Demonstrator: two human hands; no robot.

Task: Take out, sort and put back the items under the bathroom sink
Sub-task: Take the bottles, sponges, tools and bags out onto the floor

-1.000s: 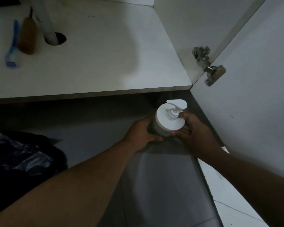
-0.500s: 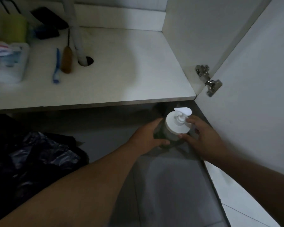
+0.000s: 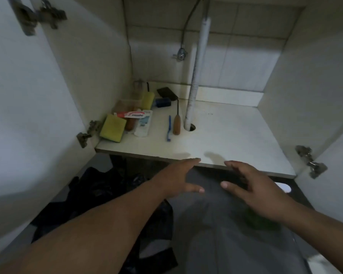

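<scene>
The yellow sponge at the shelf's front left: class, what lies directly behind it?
Behind the yellow sponge lies a red-and-white tube across a brown item and a white bottle. The stack hides most of the brown item, so what it is cannot be told.

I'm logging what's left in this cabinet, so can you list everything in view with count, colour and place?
sponge: 1, yellow, front left of the shelf
second sponge: 1, yellow, back left, on edge
tube: 1, red and white, lying on the left pile
white pack: 1, white and blue, right of the front sponge
toothbrush: 1, blue, mid-shelf
wooden-handled tool: 1, brown handle, beside the toothbrush
drain pipe: 1, white, through a hole in the shelf
black bag: 1, black, floor at left
left hand: open, empty, before the shelf edge
right hand: open, empty, before the shelf edge
</scene>
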